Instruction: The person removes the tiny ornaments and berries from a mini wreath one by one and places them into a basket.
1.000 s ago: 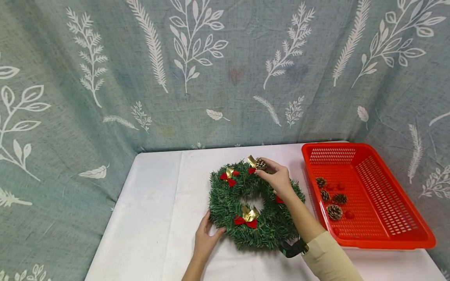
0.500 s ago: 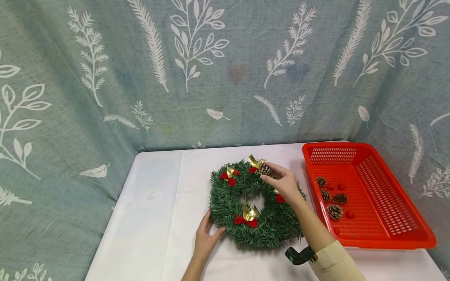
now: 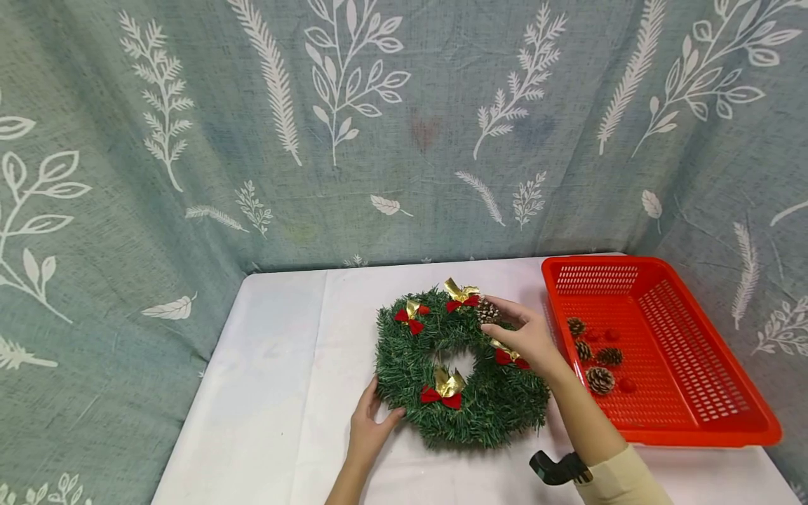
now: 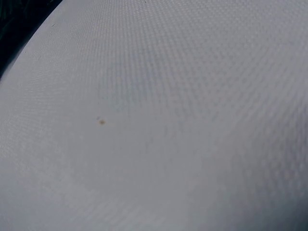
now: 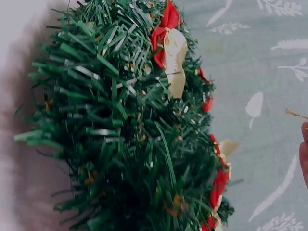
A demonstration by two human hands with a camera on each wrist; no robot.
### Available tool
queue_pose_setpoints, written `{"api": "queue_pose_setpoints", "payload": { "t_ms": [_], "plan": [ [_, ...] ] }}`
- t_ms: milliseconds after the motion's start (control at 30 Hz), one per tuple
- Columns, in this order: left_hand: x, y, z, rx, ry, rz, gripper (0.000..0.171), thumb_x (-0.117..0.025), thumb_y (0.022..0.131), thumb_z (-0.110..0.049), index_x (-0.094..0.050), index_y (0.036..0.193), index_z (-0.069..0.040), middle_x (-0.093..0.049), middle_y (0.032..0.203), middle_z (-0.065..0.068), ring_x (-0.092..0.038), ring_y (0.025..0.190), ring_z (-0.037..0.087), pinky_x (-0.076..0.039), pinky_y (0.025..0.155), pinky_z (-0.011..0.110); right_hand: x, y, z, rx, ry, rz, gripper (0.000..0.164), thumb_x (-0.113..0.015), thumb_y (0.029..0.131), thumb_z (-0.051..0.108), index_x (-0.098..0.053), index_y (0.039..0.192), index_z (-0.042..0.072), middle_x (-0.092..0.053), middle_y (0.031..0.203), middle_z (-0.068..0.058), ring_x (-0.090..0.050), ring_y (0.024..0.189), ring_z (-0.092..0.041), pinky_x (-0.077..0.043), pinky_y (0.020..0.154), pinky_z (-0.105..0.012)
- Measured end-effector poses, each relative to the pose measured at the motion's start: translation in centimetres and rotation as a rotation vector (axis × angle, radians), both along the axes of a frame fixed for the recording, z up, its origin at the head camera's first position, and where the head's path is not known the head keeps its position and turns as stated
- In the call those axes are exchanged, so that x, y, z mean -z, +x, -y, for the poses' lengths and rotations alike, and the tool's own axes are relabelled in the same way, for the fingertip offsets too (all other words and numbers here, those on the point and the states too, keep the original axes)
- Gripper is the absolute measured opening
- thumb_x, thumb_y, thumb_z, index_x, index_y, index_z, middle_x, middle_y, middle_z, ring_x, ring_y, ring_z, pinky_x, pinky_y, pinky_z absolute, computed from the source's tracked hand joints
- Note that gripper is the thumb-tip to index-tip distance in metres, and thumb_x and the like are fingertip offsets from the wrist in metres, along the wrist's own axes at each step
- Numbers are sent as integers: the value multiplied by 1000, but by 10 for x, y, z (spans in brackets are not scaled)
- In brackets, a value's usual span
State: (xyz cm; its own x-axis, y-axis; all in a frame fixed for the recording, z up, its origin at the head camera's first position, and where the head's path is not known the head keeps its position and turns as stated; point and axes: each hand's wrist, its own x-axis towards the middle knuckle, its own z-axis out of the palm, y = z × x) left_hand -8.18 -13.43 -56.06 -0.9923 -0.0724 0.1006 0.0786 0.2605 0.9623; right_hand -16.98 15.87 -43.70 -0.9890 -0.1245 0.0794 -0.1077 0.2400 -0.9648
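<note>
In the head view a green artificial wreath (image 3: 410,365) lies on the white-covered table, decorated with several red-and-gold bows (image 3: 442,398). My right hand (image 3: 527,337) pinches a pinecone (image 3: 488,311) between thumb and fingers over the wreath's upper right, between two bows. At the lower left edge my left hand (image 3: 368,428) touches the wreath, thumb and fingers spread. The right wrist view has the wreath's dense needles (image 5: 120,120) close up, with a fingertip (image 5: 304,156) and a thin gold-coloured strand (image 5: 294,113) at its right border. Only tablecloth (image 4: 159,120) and a dark corner appear in the left wrist view.
A red plastic basket (image 3: 669,436) stands right of the wreath, with several pinecones (image 3: 600,381) and small red balls (image 3: 627,385) inside. A patterned grey-green curtain (image 3: 429,210) hangs behind the table. A black device (image 3: 558,468) is strapped at my right wrist.
My right hand has moved right and slightly nearer with the pinecone, away from the top bow, which now shows fully. My left hand and the wreath have stayed put.
</note>
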Motion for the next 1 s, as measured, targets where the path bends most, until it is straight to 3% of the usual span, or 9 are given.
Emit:
{"api": "queue_pose_setpoints", "payload": {
  "t_ms": [167,267,367,433,500,567,700,867,1000],
  "plan": [
    [-2,1,0,-14,-15,-11,77,-78,76,-7,-36,138,11,-39,142,28,-44,126,40,-39,106,36,-6,6,-7,5,-11,5,55,-74,83,21,-56,133,9,-52,137,-12,-51,124,-28,-51,92,-19],
    [8,-2,2,-16,-2,-4,79,-78,77,-8,-35,141,7,-38,144,25,-43,129,37,-38,108,33,-10,10,-10,13,-30,3,54,-75,83,20,-56,132,8,-53,136,-13,-54,119,-16,-52,89,-15],
    [8,-2,2,-5,3,-10,79,-77,77,-8,-34,142,7,-37,145,26,-43,129,37,-37,109,33,-13,12,-13,18,-53,-6,53,-75,82,17,-57,131,6,-57,130,-10,-57,111,-5,-54,85,-14],
    [7,-2,1,-2,-10,-31,79,-78,77,-8,-34,140,9,-37,143,28,-44,128,38,-38,108,35,-14,13,-16,16,-53,-10,54,-76,82,17,-57,131,7,-57,130,-9,-56,110,-1,-53,86,-14],
    [-4,0,-1,3,-10,-28,77,-77,77,-5,-34,138,13,-37,142,31,-43,127,41,-38,107,39,-16,14,-20,5,-47,-9,55,-75,82,18,-56,133,9,-56,132,-7,-54,115,-3,-51,90,-13],
    [-3,0,-1,4,-12,-34,77,-77,76,-5,-34,138,14,-38,141,31,-44,126,41,-38,106,40,-18,15,-24,-15,-35,-21,56,-75,83,18,-55,134,10,-52,138,-9,-49,122,-3,-46,97,-11],
    [8,-2,-1,2,1,-38,79,-77,76,-4,-34,139,12,-37,143,30,-43,127,41,-37,107,39,-20,17,-30,-47,-39,-49,55,-74,83,14,-54,135,9,-54,137,-4,-46,125,-2,-41,101,-9],
    [31,-7,3,-15,1,-17,82,-78,76,-8,-33,143,5,-36,146,24,-41,130,37,-37,108,27,-21,18,-37,-47,-44,-83,52,-73,83,10,-56,132,7,-59,129,4,-53,115,0,-45,97,-9],
    [36,-8,5,-8,-1,-41,82,-79,76,-12,-33,143,5,-36,146,25,-42,129,38,-38,107,23,-21,20,-43,-45,-8,-100,52,-72,84,9,-56,132,7,-59,130,2,-53,114,1,-46,94,-9]
  ]
}}
